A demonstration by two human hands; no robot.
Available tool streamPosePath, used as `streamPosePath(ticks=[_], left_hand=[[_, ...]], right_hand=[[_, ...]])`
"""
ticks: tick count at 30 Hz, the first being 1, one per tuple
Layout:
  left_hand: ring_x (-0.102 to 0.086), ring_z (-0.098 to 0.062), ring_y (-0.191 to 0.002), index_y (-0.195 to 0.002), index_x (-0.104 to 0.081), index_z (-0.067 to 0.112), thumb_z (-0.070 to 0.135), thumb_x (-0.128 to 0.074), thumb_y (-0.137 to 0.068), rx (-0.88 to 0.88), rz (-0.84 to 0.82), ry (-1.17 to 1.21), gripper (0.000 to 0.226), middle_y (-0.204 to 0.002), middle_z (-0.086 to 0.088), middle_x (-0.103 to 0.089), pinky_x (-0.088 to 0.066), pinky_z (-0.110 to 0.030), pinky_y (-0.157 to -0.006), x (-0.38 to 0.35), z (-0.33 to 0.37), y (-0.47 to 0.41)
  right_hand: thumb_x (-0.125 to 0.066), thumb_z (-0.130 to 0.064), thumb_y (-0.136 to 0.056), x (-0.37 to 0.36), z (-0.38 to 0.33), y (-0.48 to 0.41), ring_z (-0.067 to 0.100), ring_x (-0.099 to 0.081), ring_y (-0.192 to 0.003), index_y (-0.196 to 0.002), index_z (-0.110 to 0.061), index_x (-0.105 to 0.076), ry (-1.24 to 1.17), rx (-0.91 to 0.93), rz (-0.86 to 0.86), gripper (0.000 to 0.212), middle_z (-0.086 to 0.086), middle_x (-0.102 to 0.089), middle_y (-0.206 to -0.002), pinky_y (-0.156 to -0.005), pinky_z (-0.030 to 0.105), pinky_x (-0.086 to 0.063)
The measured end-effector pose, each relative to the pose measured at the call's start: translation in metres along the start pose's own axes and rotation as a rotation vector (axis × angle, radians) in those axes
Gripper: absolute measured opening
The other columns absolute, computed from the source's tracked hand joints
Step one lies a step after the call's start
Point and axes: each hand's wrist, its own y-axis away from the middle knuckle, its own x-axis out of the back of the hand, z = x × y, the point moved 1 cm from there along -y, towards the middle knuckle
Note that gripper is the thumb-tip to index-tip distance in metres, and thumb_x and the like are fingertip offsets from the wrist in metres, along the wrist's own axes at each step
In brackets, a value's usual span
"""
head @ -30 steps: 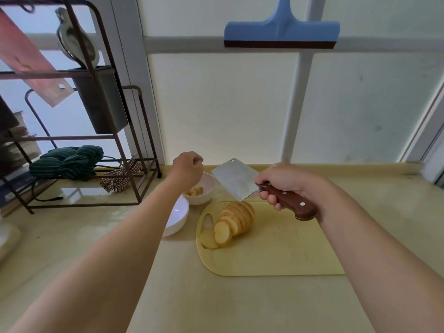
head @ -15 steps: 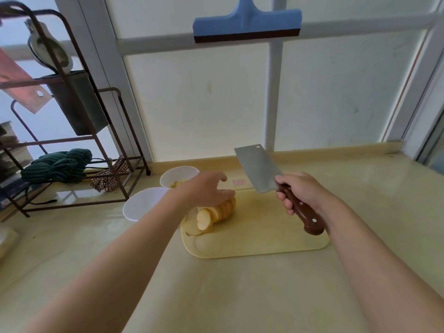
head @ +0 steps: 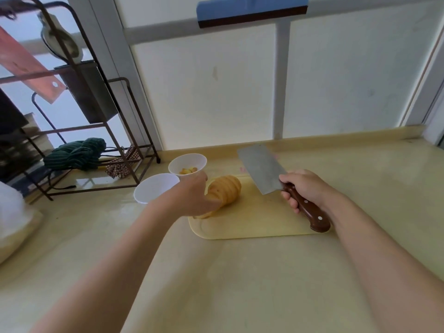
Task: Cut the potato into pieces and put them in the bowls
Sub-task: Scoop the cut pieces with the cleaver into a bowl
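Nearest, over a yellow cutting board (head: 252, 224), the right hand (head: 305, 191) is clenched round the handle of a cleaver (head: 262, 169), blade apart from the sliced potato (head: 228, 188). The left hand (head: 192, 197) covers the potato's left end; its fingers are hidden, so we cannot tell whether it grips. We judge it should lift a few slices, blade kept clear. Beyond stand an empty bowl (head: 153, 188) and a bowl holding pieces (head: 185, 161).
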Motion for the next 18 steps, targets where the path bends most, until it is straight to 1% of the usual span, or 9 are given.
streamPosePath(ticks=[1,3,4,6,10,13,16,18], left_hand=[[-0.058,-0.012,-0.075,-0.094,-0.048,0.024,0.068,-0.058,-0.057,-0.008,-0.012,-0.01,0.059,-0.089,0.004,-0.06,-0.056,-0.036,-0.072,-0.001,0.0,0.003],[-0.06,-0.013,-0.087,-0.108,-0.046,0.026,0.067,-0.067,-0.057,-0.026,-0.035,-0.012,0.07,-0.101,0.006,-0.059,-0.057,-0.038,-0.079,-0.004,-0.001,0.009],[-0.06,-0.014,-0.091,-0.115,-0.043,0.025,0.065,-0.07,-0.06,-0.028,-0.038,-0.017,0.073,-0.105,0.006,-0.058,-0.056,-0.038,-0.082,-0.005,0.0,0.012],[-0.059,-0.016,-0.093,-0.122,-0.041,0.023,0.06,-0.073,-0.068,-0.017,-0.024,-0.026,0.073,-0.106,0.005,-0.058,-0.055,-0.039,-0.084,-0.008,-0.001,0.014],[-0.058,-0.013,-0.085,-0.121,-0.044,0.027,0.055,-0.069,-0.071,-0.01,0.028,-0.049,0.063,-0.095,0.008,-0.056,-0.056,-0.037,-0.08,-0.011,0.001,0.016],[-0.058,-0.013,-0.085,-0.12,-0.048,0.026,0.049,-0.07,-0.073,-0.013,0.062,0.005,0.056,-0.096,0.007,-0.058,-0.057,-0.036,-0.079,-0.006,0.004,0.02],[-0.06,-0.012,-0.087,-0.117,-0.052,0.03,0.047,-0.072,-0.072,-0.051,0.114,0.127,0.053,-0.098,0.009,-0.059,-0.057,-0.035,-0.079,0.005,0.017,0.03],[-0.062,-0.009,-0.084,-0.111,-0.052,0.032,0.044,-0.074,-0.07,-0.104,0.124,0.274,0.048,-0.096,0.011,-0.061,-0.057,-0.032,-0.078,0.006,0.038,0.038]], right_hand=[[-0.049,-0.017,-0.106,0.0,0.001,0.001,0.016,-0.046,-0.038,-0.085,-0.012,-0.049,-0.002,-0.001,-0.001,0.021,0.006,-0.053,-0.057,-0.037,0.023,-0.04],[-0.049,-0.018,-0.106,0.001,0.001,0.002,0.016,-0.046,-0.038,-0.086,-0.012,-0.049,-0.005,0.0,0.0,0.021,0.006,-0.053,-0.058,-0.037,0.023,-0.04],[-0.049,-0.018,-0.107,0.001,0.001,0.002,0.016,-0.046,-0.038,-0.086,-0.012,-0.049,-0.005,0.002,-0.001,0.022,0.006,-0.053,-0.057,-0.037,0.023,-0.04],[-0.049,-0.018,-0.107,0.002,0.002,0.003,0.016,-0.046,-0.037,-0.085,-0.012,-0.049,-0.006,0.006,-0.005,0.022,0.006,-0.053,-0.057,-0.036,0.024,-0.04],[-0.049,-0.017,-0.107,0.002,0.003,0.004,0.016,-0.046,-0.037,-0.086,-0.011,-0.049,-0.016,0.008,-0.006,0.022,0.006,-0.053,-0.057,-0.036,0.023,-0.04],[-0.049,-0.016,-0.106,0.003,0.001,0.005,0.016,-0.046,-0.037,-0.084,-0.011,-0.049,-0.025,0.013,0.003,0.022,0.006,-0.053,-0.057,-0.037,0.023,-0.04],[-0.049,-0.014,-0.105,0.006,0.0,0.004,0.016,-0.046,-0.036,-0.081,-0.01,-0.049,-0.038,0.032,0.023,0.025,0.006,-0.053,-0.056,-0.036,0.024,-0.04],[-0.049,-0.015,-0.106,0.011,-0.002,0.004,0.016,-0.046,-0.036,-0.082,-0.01,-0.049,-0.039,0.042,0.03,0.024,0.006,-0.053,-0.057,-0.036,0.023,-0.04]])
